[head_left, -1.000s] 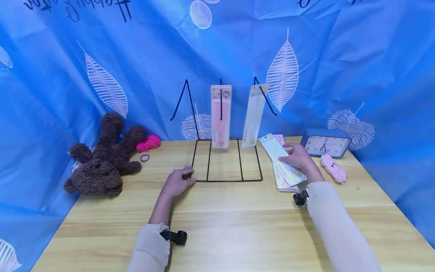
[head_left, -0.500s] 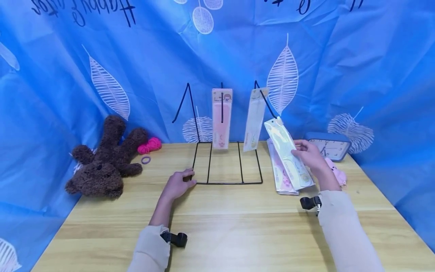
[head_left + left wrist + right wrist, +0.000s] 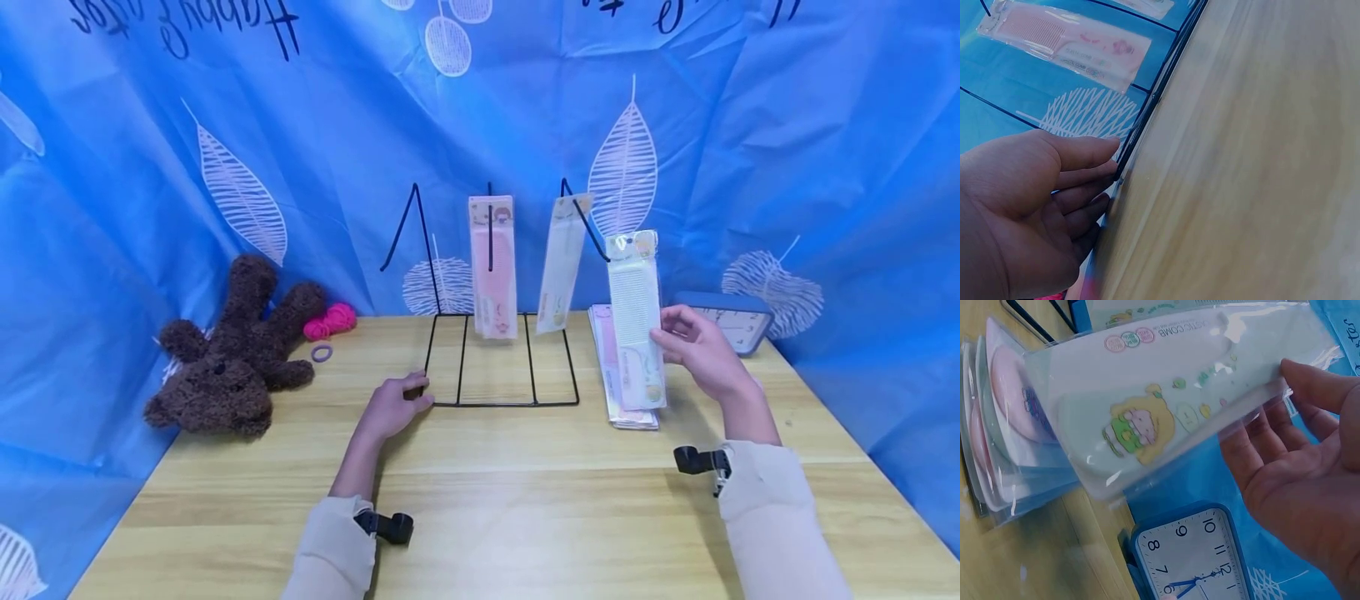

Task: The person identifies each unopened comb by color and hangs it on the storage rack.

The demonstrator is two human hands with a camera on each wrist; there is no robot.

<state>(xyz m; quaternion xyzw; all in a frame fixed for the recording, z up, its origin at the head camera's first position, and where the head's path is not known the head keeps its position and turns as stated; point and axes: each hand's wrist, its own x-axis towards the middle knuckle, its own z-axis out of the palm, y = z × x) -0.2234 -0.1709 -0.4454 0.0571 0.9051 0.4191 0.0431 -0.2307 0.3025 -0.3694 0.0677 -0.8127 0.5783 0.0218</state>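
Left hand [image 3: 390,406] loosely holds a black wire rack [image 3: 495,405], maybe to steady it. Right hand [image 3: 697,350] pinches a plastic-wrapped pale green comb [image 3: 635,310].

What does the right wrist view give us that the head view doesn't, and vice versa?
Right wrist only: the cartoon figure and readable "COMB" print on the packaged comb, too small to make out in the head view; also the 7 and 8 on the clock, which the right grip covers from the head camera.

Head only: the left grip at a front corner of the wire rack, the plush bear, pink yarn and purple ring.

Both: the right grip holding the packaged comb, the stack of packs, the clock, and at least part of the wire rack.
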